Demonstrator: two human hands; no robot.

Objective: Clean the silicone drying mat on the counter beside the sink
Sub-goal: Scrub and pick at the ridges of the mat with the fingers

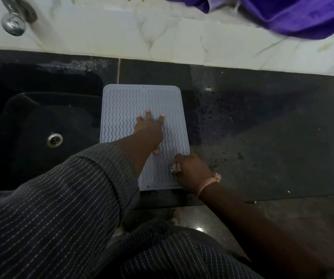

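scrubbing seems to be the step in hand, judged from how the hands lie on the mat. at the left the dark sink [41, 125] is set into the counter [262, 121], and the silicone drying mat [126, 101] lies flat just beside the sink's right edge, its long side running from the back of the counter to the front edge. the left hand [149, 127] rests on the middle of the mat with fingers spread and straight, pressing it down so it does not slide. further right, at the mat's front right corner, the right hand [192, 172] has its fingers curled round a small pale scrubbing piece [175, 168]; whether it is a sponge or a cloth i cannot tell. the next move probably calls for rubbing along the wavy ridges toward the back edge while the left hand holds firm. the mat is pale grey-blue with a raised rim and wavy ribs; no clear dirt is seen on it.
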